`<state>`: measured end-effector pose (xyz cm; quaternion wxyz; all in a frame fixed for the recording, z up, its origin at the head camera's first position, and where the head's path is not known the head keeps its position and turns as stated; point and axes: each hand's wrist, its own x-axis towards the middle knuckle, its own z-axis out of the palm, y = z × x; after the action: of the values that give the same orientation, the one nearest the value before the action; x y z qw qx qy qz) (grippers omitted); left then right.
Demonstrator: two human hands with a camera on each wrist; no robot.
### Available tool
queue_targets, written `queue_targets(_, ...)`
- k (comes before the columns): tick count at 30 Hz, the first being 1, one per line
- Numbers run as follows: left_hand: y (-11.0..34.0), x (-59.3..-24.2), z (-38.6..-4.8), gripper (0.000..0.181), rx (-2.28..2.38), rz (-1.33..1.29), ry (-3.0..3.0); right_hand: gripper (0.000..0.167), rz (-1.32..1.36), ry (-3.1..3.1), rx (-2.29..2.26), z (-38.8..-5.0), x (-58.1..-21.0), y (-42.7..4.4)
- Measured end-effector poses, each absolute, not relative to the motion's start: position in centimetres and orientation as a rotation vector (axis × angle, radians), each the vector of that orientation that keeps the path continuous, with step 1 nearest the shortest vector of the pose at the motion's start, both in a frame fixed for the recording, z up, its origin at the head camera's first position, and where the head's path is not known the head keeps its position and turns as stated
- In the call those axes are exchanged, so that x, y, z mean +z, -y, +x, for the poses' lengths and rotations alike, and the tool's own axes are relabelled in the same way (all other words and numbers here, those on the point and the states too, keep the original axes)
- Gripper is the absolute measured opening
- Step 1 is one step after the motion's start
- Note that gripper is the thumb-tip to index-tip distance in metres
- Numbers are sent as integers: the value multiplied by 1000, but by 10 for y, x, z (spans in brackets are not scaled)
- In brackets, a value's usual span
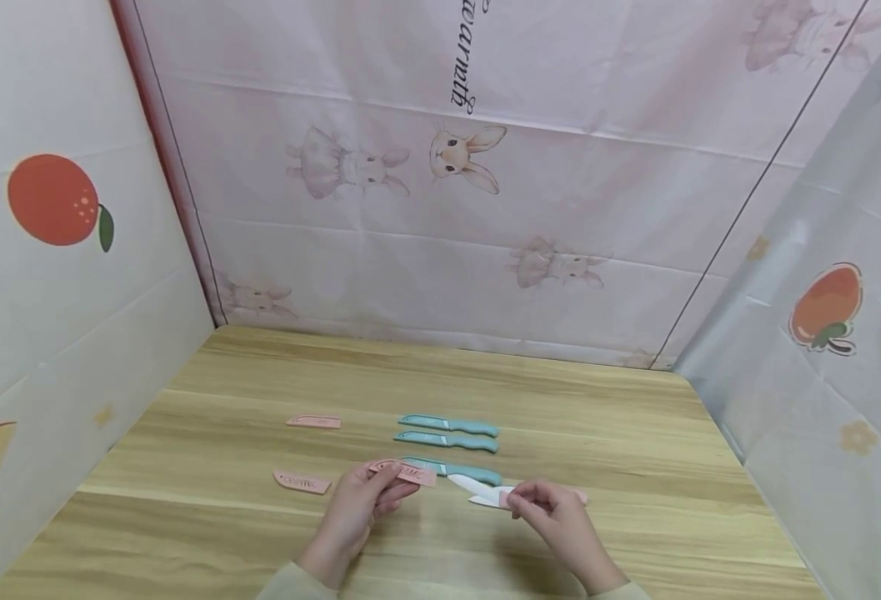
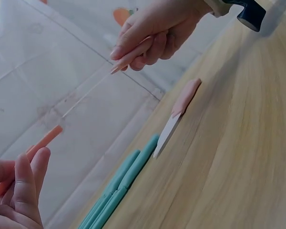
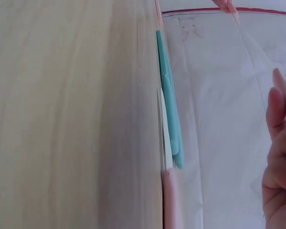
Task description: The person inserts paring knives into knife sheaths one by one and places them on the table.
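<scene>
My left hand (image 1: 357,504) pinches a pink knife sheath (image 1: 413,475) with printed lettering, thumb on top. My right hand (image 1: 560,517) grips a knife by its pink handle (image 2: 133,56). The white blade (image 1: 473,486) points left toward the sheath's end, with a small gap between them in the left wrist view. Both are raised above the table. Below my right hand, a second white-bladed knife (image 2: 185,99) with a pink handle lies bare on the wood. The right hand partly covers it in the head view.
Two teal sheathed knives (image 1: 448,426) lie parallel farther back. A third teal knife (image 1: 478,474) lies nearer, partly behind the left hand's sheath. Two more pink sheaths (image 1: 314,422) (image 1: 302,482) lie to the left. Printed cloth walls (image 1: 425,275) enclose the wooden table (image 1: 222,517) at back and sides.
</scene>
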<state>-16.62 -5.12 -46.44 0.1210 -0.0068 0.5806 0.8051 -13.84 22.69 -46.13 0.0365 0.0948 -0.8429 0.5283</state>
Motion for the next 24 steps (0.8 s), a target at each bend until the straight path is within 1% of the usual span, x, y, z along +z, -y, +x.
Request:
queue_targets(5, 48, -465, -163, 40, 2385, -14, -1671, 6, 301, 2536, 1635, -132, -440, -214)
queue_targets(8, 46, -464, -161, 40, 2397, -15, -1661, 5, 342, 2550, 1630, -127, -428, -209)
queue_targets(12, 43, -461, -160, 36, 2404, -25, -1650, 7, 374, 2567, 1647, -126, -423, -207)
queue_targets(16, 41, -459, -160, 37, 2415, -49, -1609, 9, 388, 2593, 1686, -130, -425, -210)
queue_targets(24, 36, -455, -157, 40, 2452, -103, -1583, 12, 452, 2660, 1713, -148, -447, -223)
